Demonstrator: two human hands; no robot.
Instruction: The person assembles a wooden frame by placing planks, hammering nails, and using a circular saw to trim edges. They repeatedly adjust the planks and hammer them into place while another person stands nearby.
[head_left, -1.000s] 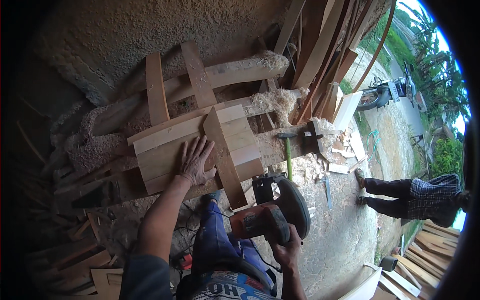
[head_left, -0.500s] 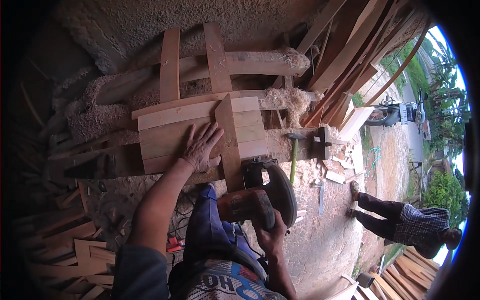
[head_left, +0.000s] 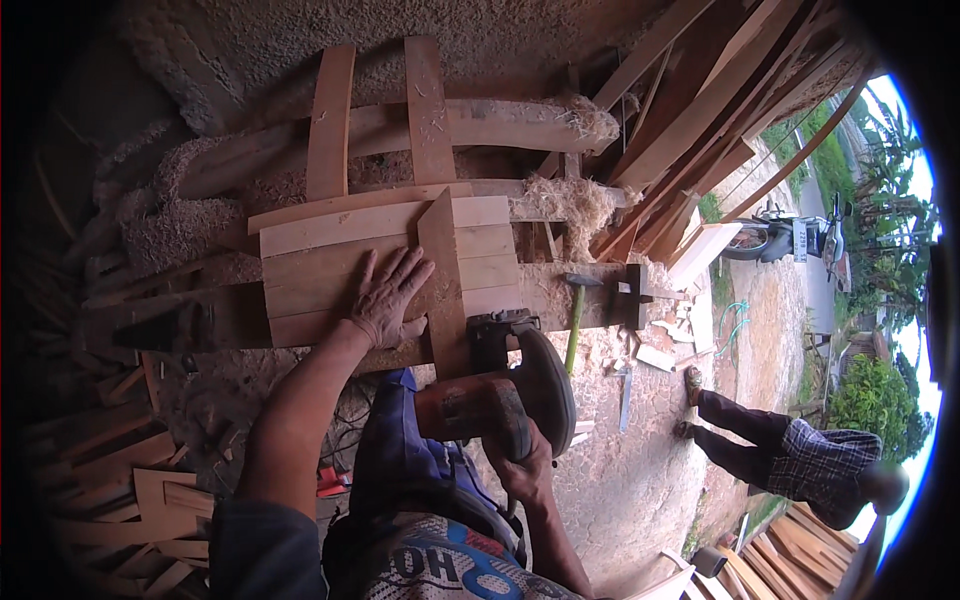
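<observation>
My left hand [head_left: 385, 300] lies flat with fingers spread on a panel of side-by-side wooden boards [head_left: 315, 262]. Its fingertips touch or nearly touch a straight wooden strip [head_left: 443, 255] laid across the boards. My right hand [head_left: 527, 468] is wrapped round the rear handle of an orange-and-black circular saw [head_left: 470, 408]. The saw's front sits at the near edge of the boards, just right of the strip's near end. Its blade is hidden from sight. To the right, a hammer [head_left: 576, 318] with a green handle rests against the workbench beam.
Beams heaped with wood shavings [head_left: 575, 215] support the boards. Long planks [head_left: 670, 130] lean at the upper right. Offcuts [head_left: 160, 510] lie at the lower left. A metal square [head_left: 625, 400] lies on the ground. Another person [head_left: 810, 455] stands at right; a motorcycle [head_left: 785, 240] is parked beyond.
The whole view has shifted slightly, so the bench and saw appear a little further left. Both hands keep their places on the boards and the saw.
</observation>
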